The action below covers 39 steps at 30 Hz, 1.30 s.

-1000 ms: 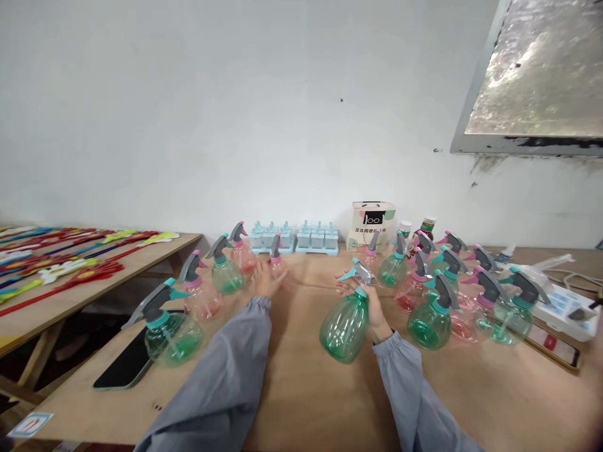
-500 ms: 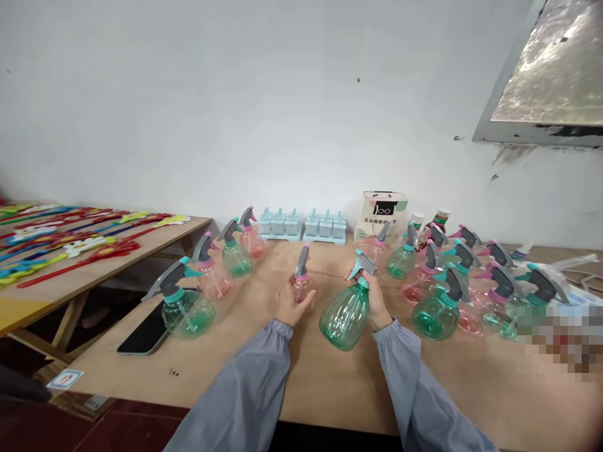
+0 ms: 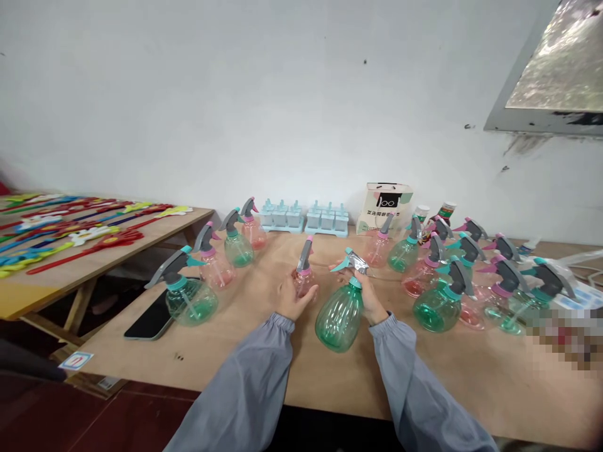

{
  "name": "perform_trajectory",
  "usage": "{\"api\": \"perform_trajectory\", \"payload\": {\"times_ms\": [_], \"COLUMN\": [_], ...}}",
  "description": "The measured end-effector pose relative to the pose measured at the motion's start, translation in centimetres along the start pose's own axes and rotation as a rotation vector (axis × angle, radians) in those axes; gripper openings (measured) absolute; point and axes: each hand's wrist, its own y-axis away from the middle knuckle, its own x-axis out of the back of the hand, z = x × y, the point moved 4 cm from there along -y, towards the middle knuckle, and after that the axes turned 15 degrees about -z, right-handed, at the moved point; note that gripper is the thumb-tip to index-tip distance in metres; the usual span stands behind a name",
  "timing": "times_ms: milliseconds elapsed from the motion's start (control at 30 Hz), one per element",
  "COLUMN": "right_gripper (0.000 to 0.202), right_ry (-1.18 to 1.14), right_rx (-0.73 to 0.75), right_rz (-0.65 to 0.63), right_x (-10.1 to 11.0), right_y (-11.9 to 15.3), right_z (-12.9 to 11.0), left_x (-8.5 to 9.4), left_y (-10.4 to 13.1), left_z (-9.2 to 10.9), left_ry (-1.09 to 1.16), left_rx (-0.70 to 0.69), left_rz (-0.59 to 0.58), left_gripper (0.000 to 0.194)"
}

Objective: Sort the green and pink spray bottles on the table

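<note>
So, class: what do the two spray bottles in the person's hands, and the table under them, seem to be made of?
Green spray bottle in the right hand: likely clear tinted plastic, glossy and ribbed, since light passes through it. Its trigger head looks like opaque matt plastic. Pink spray bottle in the left hand: apparently the same see-through plastic. Table: probably plywood or board, with a flat brown matt face and faint grain.

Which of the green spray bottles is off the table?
The green ribbed plastic spray bottle gripped at its neck by the right hand, tilted above the wooden table. The other green ones stand on it.
</note>
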Motion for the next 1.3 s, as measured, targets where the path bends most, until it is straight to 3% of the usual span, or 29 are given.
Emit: {"api": "perform_trajectory", "payload": {"times_ms": [200,400,600,833,1000,1200,1300], "right_gripper": [0.040,0.037,0.030,0.031,0.028,0.026,0.029], "right_ry": [-0.009,-0.027,-0.015,0.004,0.131,0.329,0.471], "right_rx": [0.023,-0.005,0.106,0.089,0.154,0.209,0.222], "right_rz": [0.125,0.017,0.239,0.150,0.290,0.369,0.504], "right_x": [0.6,0.2,1.5,1.0,2.0,3.7,5.3], "right_y": [0.2,0.2,0.1,0.2,0.5,0.7,1.4], "right_z": [-0.2,-0.2,-0.2,-0.3,0.0,-0.9,-2.0], "left_x": [0.1,-0.1,-0.1,-0.1,-0.2,-0.1,0.1], "left_y": [-0.1,-0.1,-0.2,-0.2,-0.2,-0.2,-0.1], "left_z": [0.1,-0.2,-0.1,-0.1,-0.3,-0.2,-0.1], "left_ry": [0.001,-0.001,-0.005,-0.003,-0.017,0.000,0.013], "left_rx": [-0.017,-0.002,-0.010,-0.030,-0.010,0.001,0.006], "left_rz": [-0.017,-0.013,-0.025,-0.011,-0.023,-0.024,-0.023], "left_gripper": [0.064,0.065,0.064,0.061,0.065,0.065,0.064]}}
